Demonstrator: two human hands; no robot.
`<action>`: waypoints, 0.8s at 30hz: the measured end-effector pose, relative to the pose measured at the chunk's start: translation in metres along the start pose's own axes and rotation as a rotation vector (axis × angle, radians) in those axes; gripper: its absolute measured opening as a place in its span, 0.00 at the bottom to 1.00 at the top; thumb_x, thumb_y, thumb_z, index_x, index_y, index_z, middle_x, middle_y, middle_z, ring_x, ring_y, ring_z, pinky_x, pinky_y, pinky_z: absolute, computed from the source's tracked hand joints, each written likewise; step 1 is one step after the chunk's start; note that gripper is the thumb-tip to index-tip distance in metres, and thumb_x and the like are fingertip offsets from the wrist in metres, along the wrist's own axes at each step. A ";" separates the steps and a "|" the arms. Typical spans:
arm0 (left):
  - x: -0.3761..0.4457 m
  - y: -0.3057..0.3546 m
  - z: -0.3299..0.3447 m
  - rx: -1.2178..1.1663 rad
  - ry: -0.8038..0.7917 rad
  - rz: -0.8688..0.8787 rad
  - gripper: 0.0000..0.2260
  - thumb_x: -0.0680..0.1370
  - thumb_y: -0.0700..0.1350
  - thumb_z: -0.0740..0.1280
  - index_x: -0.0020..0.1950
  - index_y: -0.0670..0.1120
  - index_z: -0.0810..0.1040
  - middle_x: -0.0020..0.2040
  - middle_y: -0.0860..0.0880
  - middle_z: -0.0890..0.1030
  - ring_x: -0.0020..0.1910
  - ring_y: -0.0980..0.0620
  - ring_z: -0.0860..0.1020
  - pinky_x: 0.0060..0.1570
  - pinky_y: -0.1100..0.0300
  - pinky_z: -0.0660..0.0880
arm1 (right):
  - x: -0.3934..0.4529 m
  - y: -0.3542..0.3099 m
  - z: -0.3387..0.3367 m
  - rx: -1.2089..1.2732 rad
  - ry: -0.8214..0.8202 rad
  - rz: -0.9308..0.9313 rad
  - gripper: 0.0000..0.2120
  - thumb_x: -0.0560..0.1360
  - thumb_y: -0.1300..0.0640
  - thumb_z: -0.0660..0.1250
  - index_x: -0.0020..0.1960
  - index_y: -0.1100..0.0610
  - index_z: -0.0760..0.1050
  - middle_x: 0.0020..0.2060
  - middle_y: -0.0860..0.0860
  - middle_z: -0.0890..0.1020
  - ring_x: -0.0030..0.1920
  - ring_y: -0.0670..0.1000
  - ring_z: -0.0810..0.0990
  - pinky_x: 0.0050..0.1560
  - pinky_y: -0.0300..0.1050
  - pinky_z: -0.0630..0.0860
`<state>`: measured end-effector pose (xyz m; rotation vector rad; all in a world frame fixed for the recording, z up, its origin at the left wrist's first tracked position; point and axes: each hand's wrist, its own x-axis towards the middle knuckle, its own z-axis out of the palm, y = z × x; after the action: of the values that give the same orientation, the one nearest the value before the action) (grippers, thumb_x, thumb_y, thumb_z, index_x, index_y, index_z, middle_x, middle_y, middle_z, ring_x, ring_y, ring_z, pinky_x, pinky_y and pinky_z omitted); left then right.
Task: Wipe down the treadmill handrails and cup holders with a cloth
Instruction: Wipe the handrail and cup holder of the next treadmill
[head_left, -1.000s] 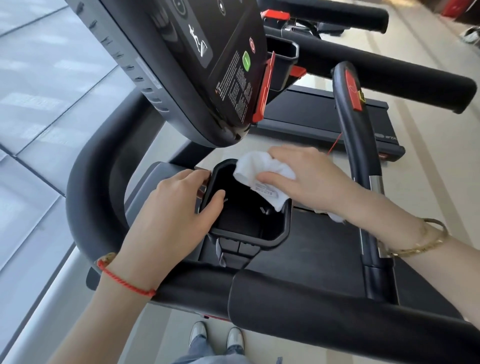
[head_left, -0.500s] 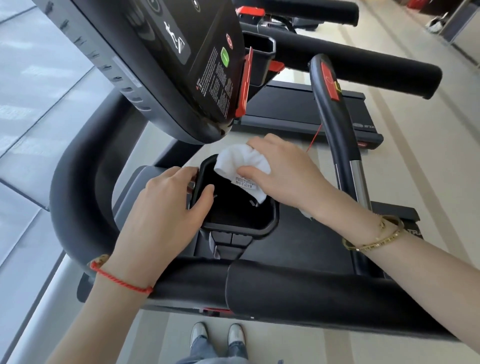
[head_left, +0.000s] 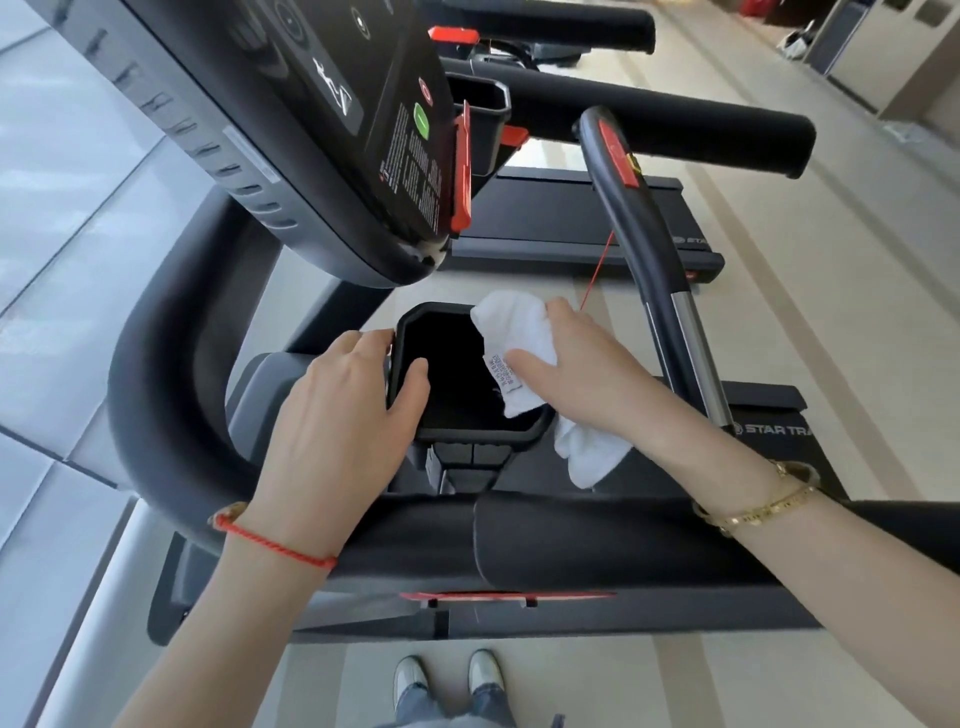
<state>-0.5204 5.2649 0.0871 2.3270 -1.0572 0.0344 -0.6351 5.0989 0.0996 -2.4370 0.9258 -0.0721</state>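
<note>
Inside, cup holder (head_left: 467, 374) too dark; cloth (head_left: 519, 332) hides right hand (head_left: 587, 374) fingertips

Two hands (head_left: 343, 415) (head_left: 587, 374), one white cloth (head_left: 519, 332), two cup holders (head_left: 462, 374) (head_left: 483, 130), two bracelets (head_left: 275, 543) (head_left: 758, 512), two shoes (head_left: 410, 675) (head_left: 485, 670).

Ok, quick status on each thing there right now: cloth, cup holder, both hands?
white cloth: draped over the cup holder's right rim, one end hanging outside
cup holder: held, nothing visible inside
left hand: grips the holder's left rim
right hand: holds the cloth on the rim
</note>
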 end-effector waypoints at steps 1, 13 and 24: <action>0.000 0.000 0.000 -0.006 -0.007 0.002 0.20 0.81 0.54 0.61 0.66 0.44 0.76 0.55 0.48 0.80 0.51 0.46 0.80 0.45 0.56 0.73 | 0.003 -0.002 -0.002 0.000 0.002 -0.006 0.14 0.80 0.46 0.60 0.56 0.55 0.63 0.53 0.53 0.71 0.48 0.54 0.72 0.41 0.46 0.64; -0.001 -0.001 -0.001 -0.010 0.010 -0.005 0.19 0.81 0.55 0.60 0.66 0.46 0.77 0.57 0.49 0.81 0.52 0.46 0.80 0.44 0.55 0.73 | 0.005 0.005 -0.004 -0.157 0.050 -0.191 0.13 0.80 0.43 0.58 0.53 0.51 0.60 0.50 0.49 0.67 0.49 0.51 0.69 0.44 0.46 0.65; 0.001 -0.001 0.000 -0.047 0.016 -0.016 0.14 0.79 0.53 0.62 0.53 0.44 0.79 0.46 0.49 0.79 0.43 0.49 0.78 0.43 0.50 0.77 | 0.065 -0.031 -0.007 -0.541 0.036 -0.688 0.20 0.80 0.42 0.58 0.66 0.53 0.69 0.58 0.51 0.73 0.55 0.55 0.70 0.56 0.51 0.67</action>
<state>-0.5190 5.2643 0.0865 2.2887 -1.0210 0.0212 -0.5690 5.0740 0.1123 -3.1628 0.0674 -0.1207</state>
